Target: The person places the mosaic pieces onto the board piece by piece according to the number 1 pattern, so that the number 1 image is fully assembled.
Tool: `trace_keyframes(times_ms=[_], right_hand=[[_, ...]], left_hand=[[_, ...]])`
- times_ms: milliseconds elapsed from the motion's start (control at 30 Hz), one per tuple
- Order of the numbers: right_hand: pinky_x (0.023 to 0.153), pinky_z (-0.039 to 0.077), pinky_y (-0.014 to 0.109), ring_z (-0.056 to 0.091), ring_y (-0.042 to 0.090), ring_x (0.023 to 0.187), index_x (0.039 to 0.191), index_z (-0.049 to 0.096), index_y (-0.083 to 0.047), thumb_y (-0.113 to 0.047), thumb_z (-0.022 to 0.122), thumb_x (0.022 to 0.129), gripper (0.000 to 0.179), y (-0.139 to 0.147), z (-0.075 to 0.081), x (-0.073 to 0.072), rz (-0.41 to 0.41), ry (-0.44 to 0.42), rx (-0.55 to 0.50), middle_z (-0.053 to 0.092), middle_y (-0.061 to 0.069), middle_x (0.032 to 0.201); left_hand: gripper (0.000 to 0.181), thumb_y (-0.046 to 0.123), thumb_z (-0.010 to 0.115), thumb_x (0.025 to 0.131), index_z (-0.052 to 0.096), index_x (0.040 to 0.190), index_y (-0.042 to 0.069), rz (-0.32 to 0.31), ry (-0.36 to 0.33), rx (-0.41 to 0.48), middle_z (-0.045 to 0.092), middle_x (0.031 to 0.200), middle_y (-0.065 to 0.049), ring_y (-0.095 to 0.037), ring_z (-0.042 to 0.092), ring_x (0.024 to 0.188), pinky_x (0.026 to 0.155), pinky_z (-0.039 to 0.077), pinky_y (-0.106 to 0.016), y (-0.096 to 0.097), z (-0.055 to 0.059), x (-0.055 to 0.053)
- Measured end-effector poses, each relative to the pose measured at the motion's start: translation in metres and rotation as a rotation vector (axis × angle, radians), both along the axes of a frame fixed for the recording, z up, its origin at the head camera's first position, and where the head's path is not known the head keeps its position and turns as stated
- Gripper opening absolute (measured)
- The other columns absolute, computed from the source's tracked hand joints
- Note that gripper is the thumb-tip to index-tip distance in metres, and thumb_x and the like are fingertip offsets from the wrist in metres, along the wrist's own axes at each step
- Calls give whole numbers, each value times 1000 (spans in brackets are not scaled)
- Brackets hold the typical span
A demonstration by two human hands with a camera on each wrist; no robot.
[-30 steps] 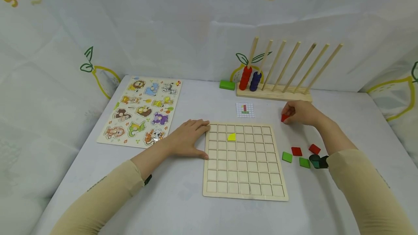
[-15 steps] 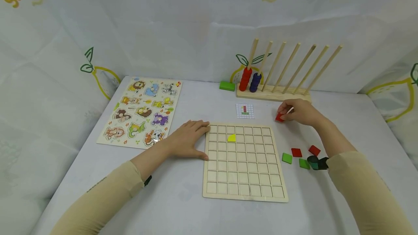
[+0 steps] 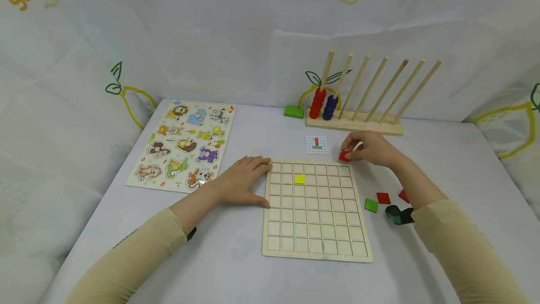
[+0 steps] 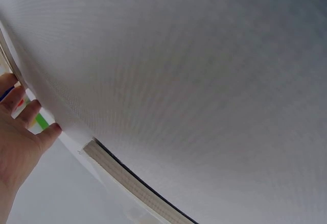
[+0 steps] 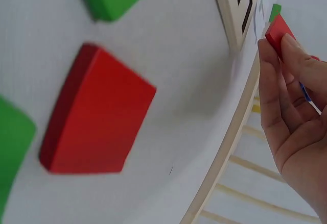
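A wooden grid board lies in the middle of the table, with one yellow quarter-round tile in a cell near its top. My left hand lies spread, its fingertips and thumb touching the board's left edge. Between thumb and fingers, my right hand pinches a red square tile near the board's top right corner. The right wrist view shows that red tile gripped by its edge. A printed pattern card with a red and green figure lies behind the board.
Right of the board lie a green tile, a red tile and another red tile partly under the right forearm. A peg rack with red and blue beads stands behind, beside a green block. An animal puzzle lies left.
The right hand has moved left with the red tile, from the table right of the board to its top right corner. The left hand has stayed in place.
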State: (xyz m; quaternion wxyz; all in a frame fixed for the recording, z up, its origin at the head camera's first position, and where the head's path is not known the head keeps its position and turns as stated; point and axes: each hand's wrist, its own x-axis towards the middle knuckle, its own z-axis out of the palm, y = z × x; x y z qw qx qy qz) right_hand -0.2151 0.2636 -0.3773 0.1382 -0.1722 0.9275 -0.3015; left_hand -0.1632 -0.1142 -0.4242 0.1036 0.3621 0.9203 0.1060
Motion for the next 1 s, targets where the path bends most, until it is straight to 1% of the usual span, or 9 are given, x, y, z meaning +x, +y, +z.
trace_keyframes(times_ms=[100,200,333,467,733,867,1000], right_hand=[[66,54,19,61,10,79,99,69,-3,-6,73,87,13,-7,-2,2,13,-3,-25,69,13,96],[67,54,20,61,12,78,99,69,-4,-7,73,87,13,-14,-3,4,16,-31,-37,68,13,95],[69,53,21,62,14,83,98,69,-8,-8,72,88,11,-24,-4,7,34,-52,-28,68,9,96],[71,53,22,61,16,88,97,69,-8,-7,71,88,10,-34,-4,11,79,-56,-34,68,8,96],[68,53,22,61,16,88,97,69,-9,-4,70,88,11,-52,-3,17,130,-111,-63,69,8,94],[70,53,23,63,16,85,98,69,-7,-4,70,88,11,-58,-5,19,152,-136,-84,68,9,93],[71,53,23,63,14,84,97,69,-8,-5,71,87,11,-64,-7,20,170,-129,-75,69,8,92]], left_hand=[[102,77,64,75,36,153,17,0,2,-2,30,163,-2,-28,31,150,127,22,-52,0,1,0],[102,77,64,75,37,153,17,3,-1,-3,30,163,-1,-28,31,150,127,22,-52,1,1,1],[103,77,65,75,37,153,17,4,-4,-3,29,163,-1,-27,30,151,127,21,-52,1,2,1],[103,77,65,75,37,153,16,-3,3,4,30,163,-3,-28,30,150,127,22,-53,0,2,1],[103,77,64,75,36,153,16,4,-3,-4,29,163,-2,-29,31,150,127,22,-52,0,1,2],[103,78,64,74,36,153,17,5,-2,-9,29,163,-2,-29,31,150,127,22,-52,0,1,2],[104,78,63,74,35,153,17,0,-2,-13,29,163,-2,-29,30,150,127,21,-52,1,1,2]])
